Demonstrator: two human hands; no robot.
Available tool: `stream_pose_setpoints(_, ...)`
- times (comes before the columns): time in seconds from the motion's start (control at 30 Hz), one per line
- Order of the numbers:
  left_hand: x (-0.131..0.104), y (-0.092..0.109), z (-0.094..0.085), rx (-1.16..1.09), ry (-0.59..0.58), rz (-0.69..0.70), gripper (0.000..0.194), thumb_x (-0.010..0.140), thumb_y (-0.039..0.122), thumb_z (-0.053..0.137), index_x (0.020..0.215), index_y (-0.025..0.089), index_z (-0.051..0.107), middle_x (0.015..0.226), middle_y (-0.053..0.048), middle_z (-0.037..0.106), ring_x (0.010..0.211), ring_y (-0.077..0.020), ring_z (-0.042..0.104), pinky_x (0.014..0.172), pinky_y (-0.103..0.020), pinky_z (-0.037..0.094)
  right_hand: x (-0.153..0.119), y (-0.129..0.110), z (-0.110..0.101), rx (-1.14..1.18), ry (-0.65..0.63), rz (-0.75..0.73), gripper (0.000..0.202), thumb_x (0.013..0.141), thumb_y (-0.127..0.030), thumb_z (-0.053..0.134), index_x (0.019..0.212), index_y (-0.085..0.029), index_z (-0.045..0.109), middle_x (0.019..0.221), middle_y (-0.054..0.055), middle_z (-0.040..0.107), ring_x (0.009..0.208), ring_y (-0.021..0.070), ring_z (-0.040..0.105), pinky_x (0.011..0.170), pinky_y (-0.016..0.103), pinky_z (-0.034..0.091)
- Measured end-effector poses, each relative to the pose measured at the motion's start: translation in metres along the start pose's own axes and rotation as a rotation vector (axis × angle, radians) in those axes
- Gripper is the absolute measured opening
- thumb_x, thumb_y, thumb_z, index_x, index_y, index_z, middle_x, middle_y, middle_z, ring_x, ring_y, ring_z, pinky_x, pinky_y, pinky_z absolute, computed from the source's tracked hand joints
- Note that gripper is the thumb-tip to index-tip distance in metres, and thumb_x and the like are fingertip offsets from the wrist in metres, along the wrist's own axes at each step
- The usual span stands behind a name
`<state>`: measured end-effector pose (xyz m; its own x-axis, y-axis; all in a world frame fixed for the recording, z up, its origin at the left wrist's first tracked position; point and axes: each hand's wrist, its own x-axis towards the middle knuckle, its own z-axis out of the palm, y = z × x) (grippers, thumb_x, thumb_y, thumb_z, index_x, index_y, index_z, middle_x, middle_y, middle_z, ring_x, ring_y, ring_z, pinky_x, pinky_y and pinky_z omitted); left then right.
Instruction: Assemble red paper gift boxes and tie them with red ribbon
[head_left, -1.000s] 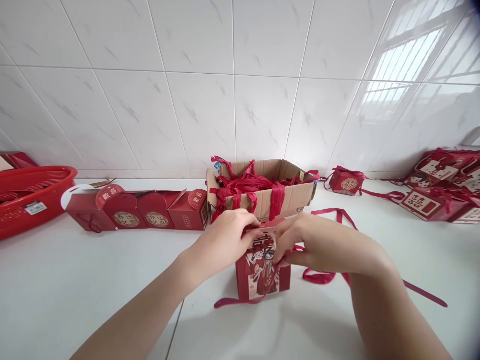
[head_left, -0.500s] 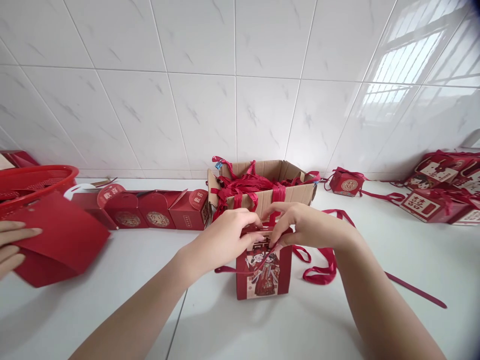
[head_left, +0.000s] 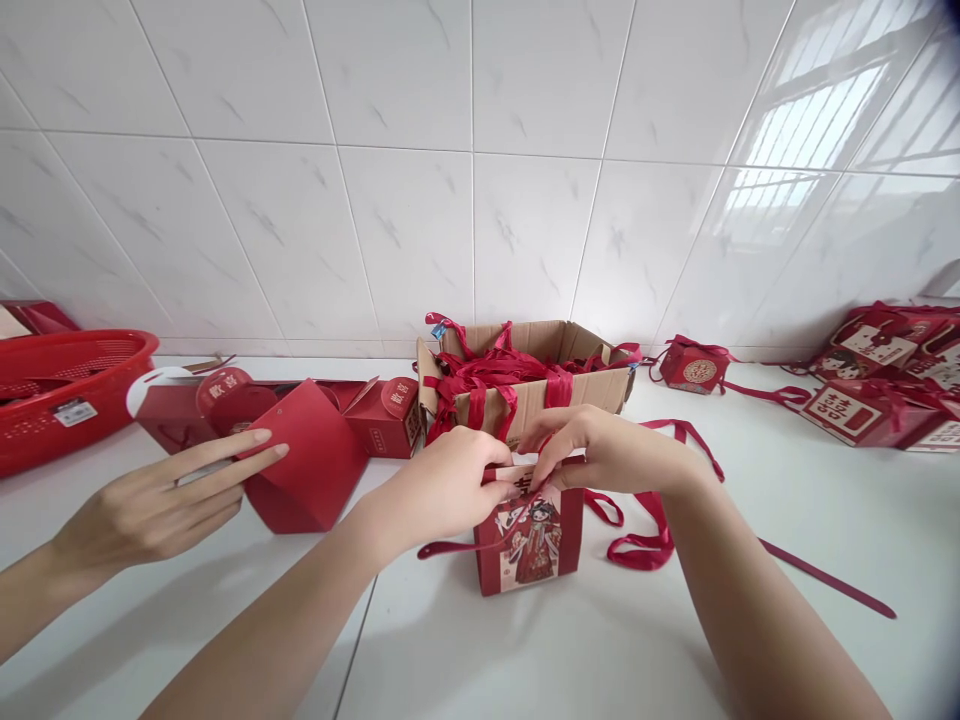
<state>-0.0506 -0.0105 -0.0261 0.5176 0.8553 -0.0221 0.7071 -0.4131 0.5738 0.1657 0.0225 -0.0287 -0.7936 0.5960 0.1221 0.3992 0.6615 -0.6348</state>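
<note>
A red gift box (head_left: 541, 556) with a printed figure in traditional dress stands upright on the white counter in front of me. My left hand (head_left: 469, 478) is closed at the box's top edge, thumb on its front and fingertips partly hidden behind. From the right, my right hand (head_left: 600, 450) pinches a dark red ribbon (head_left: 465, 547) at the top of the box. The ribbon's loose end sticks out to the left across the box front. My hands cover much of the box's top.
Another person's hand (head_left: 161, 505) holds a red folded carton (head_left: 307, 460) at left. Behind are a red plastic basket (head_left: 112, 400), small red boxes (head_left: 386, 425) and a cardboard box (head_left: 600, 392) of ribbons. More ribbon (head_left: 649, 550) and finished boxes (head_left: 855, 410) lie at right.
The other person's hand has moved the red carton rightward, from beside the basket to in front of the small boxes. The gift box has turned slightly; my hands barely moved.
</note>
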Motion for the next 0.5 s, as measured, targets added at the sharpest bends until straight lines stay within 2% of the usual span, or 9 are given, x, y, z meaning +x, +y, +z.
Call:
stream_pose_setpoints(0.1, 0.0019, -0.0003, -0.0002, 0.017, -0.02, -0.024, 0.026, 0.086, 0.036, 0.045, 0.071, 0.019, 0.057, 0.067, -0.002, 0.059, 0.053, -0.0125, 0.043, 0.048, -0.026, 0.025, 0.0033, 0.0011, 0.0025, 0.005, 0.003, -0.024, 0.014, 0.082, -0.018, 0.064, 0.088, -0.024, 0.076, 0.112, 0.004, 0.06, 0.094, 0.0137, 0.062, 0.079, 0.024, 0.053)
stream_pose_setpoints(0.23, 0.0047, -0.0039, 0.0007, 0.007, -0.048, -0.07, 0.025, 0.082, 0.038, 0.05, 0.071, 0.018, 0.059, 0.069, -0.002, 0.061, 0.056, -0.0129, 0.046, 0.047, -0.025, 0.028, 0.0055, 0.0015, 0.0051, 0.039, -0.024, -0.052, 0.013, 0.081, -0.018, 0.065, 0.088, -0.022, 0.075, 0.106, 0.004, 0.061, 0.087, 0.0116, 0.062, 0.074, 0.022, 0.053)
stream_pose_setpoints(0.5, 0.0041, -0.0061, 0.0028, 0.006, -0.025, -0.059, 0.034, 0.084, 0.046, 0.049, 0.066, 0.018, 0.057, 0.071, -0.004, 0.059, 0.054, -0.0128, 0.042, 0.045, -0.026, 0.023, 0.0002, -0.0033, 0.0028, -0.039, -0.002, -0.016, 0.014, 0.083, -0.016, 0.062, 0.086, -0.022, 0.074, 0.093, 0.003, 0.066, 0.079, 0.012, 0.063, 0.068, 0.024, 0.052)
